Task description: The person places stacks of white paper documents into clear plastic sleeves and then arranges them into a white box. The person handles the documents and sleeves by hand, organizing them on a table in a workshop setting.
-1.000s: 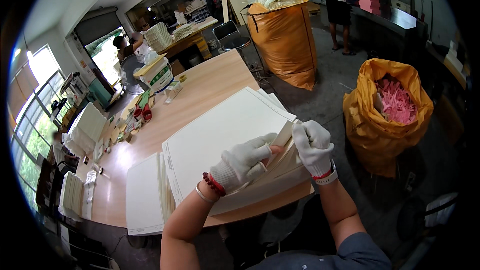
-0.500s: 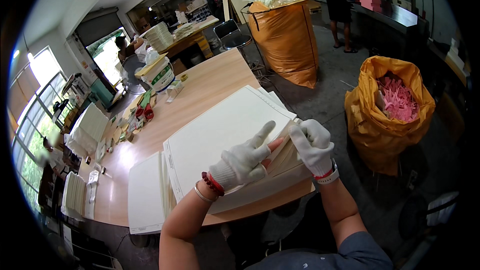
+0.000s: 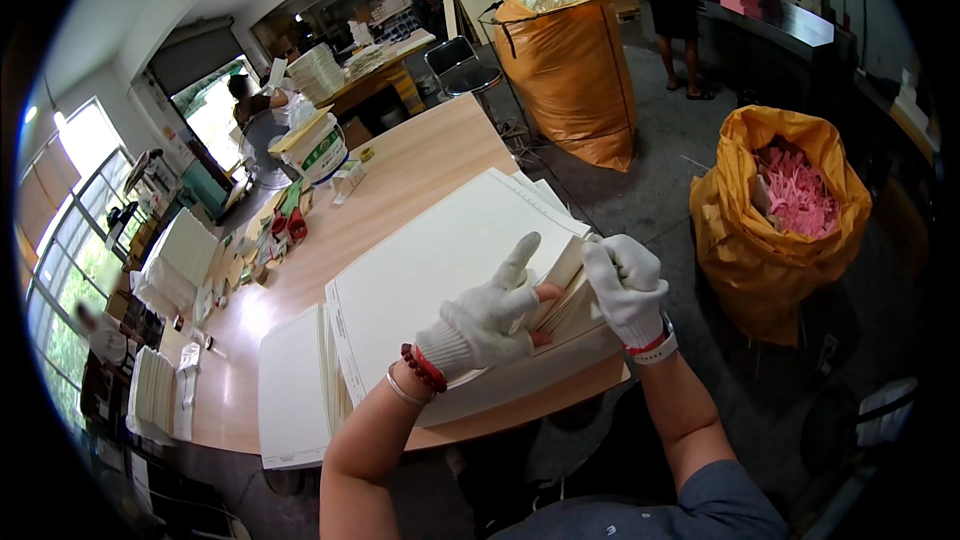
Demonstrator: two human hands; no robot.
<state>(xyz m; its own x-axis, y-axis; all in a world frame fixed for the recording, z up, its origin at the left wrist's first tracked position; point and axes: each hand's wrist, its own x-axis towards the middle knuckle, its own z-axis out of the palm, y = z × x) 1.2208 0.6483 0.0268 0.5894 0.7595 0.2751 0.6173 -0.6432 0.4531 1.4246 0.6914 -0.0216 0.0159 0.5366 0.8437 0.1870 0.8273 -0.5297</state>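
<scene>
A thick stack of large white paper sheets lies at the near edge of the wooden table, its right corner lifted and fanned into layers. Across this corner rests my left hand, in a white glove with some bare fingertips. Its index finger stretches out over the top sheet, and the other fingers spread along the raised edges. My right hand, gloved too, is closed at the corner of the sheets with its fingers curled in. Its fingertips are partly hidden. Left of the stack lies a second pile of white sheets.
On the wooden table stand a white bucket, red tape rolls and scattered scraps. To the right stands an orange sack of pink paper strips; a taller orange sack is behind. Another person stands far right.
My left index finger has shifted slightly left and up. The fanned sheet edges between my hands show a little wider. My right hand stays at the corner.
</scene>
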